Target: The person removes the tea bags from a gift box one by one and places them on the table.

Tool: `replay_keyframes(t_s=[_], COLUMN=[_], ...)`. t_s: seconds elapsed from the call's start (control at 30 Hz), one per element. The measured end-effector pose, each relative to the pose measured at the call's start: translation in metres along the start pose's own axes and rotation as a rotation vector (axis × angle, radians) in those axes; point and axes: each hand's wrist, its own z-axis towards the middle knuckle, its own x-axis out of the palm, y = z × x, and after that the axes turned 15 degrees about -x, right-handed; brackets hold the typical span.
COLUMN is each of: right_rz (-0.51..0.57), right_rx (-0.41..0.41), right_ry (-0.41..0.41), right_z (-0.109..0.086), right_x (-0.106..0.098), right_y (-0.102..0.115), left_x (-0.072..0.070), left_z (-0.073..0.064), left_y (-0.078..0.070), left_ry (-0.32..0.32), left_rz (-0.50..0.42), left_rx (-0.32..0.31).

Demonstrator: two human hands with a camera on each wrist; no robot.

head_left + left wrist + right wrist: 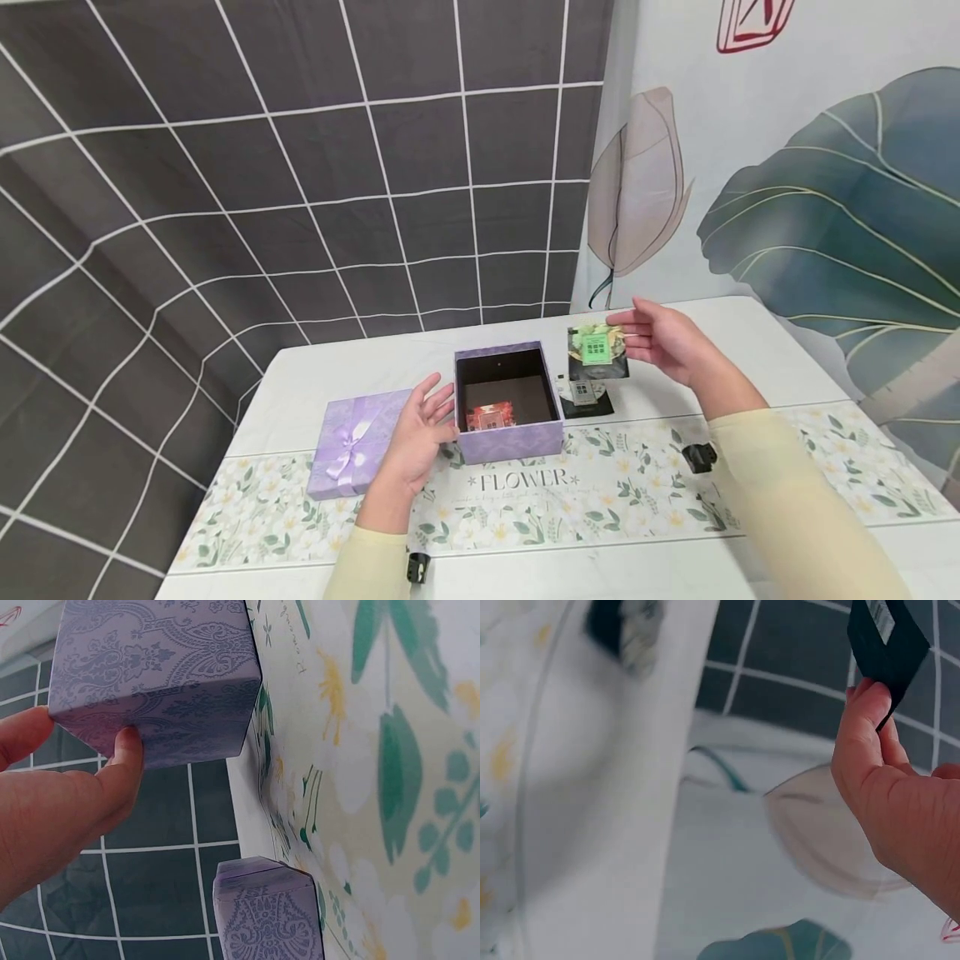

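My right hand [667, 343] pinches a green-and-black square packet [597, 350] by its edge. The packet's dark back with a barcode label [881, 619] shows in the right wrist view. Below it on the table lies a black packet with a grey label [585, 398], partly covered by the raised one in the head view. A lidless purple patterned box [512, 443] stands to the left, with a red packet [491, 415] inside near its front wall. The left hand [418, 435] is at the box's left side, its fingertips against the purple wall [150, 645] and edge.
A purple lid with a ribbon bow [352, 446] lies on the table left of the left hand. A floral cloth [525, 517] marked FLOWER covers the table. Dark grid-patterned fabric [300, 167] hangs behind. Beside each sleeve is a small black device [699, 457].
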Motion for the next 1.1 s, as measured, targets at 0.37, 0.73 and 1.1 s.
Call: replay_keyframes(t_s=[0.37,0.73,1.1], right_rz=[-0.198,-0.287,-0.321], right_rx=[0.121,0.211,0.266], right_ry=[0.009,0.029,0.023], right_z=[-0.007,-0.006,-0.002], right_x=[-0.044,-0.079,-0.084], right_y=[-0.032,-0.05,-0.067], left_x=[0.001,0.001,0.001], left_z=[-0.001,-0.002,-0.003], left_y=[-0.002,-0.003,0.0], left_ry=[0.002,0.003,0.002], left_rz=[0.0,-0.003,0.014], left_rx=[0.005,0.005,0.001])
